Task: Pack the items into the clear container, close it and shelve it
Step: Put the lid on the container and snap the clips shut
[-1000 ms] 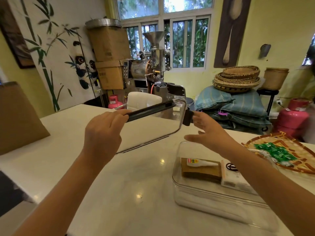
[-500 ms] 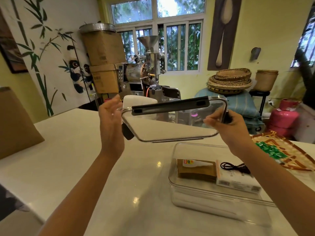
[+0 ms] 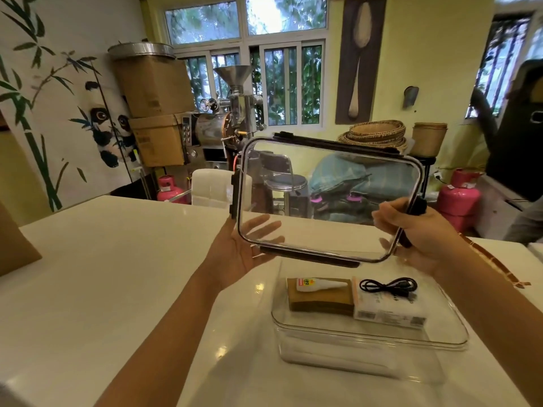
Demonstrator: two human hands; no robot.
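since half a second ago i'm seeing the lid (image 3: 326,198) tipping up from nearly flat to almost upright, its clear face toward me, hanging above and behind the clear container (image 3: 367,337). the container is sitting open on the white counter (image 3: 117,274), holding a brown block (image 3: 320,299), a white box (image 3: 388,312), a glue tube (image 3: 318,284) on the block and a black cable (image 3: 388,286) on the box. my left hand (image 3: 244,251) is cupping the lid's lower left corner, fingers spread behind the plastic; my right hand (image 3: 417,236) is gripping the right edge by its black latch. to do this well, i'm judging the lid needs levelling, squaring its corners over the rim, latches kept clear, then lowering evenly.
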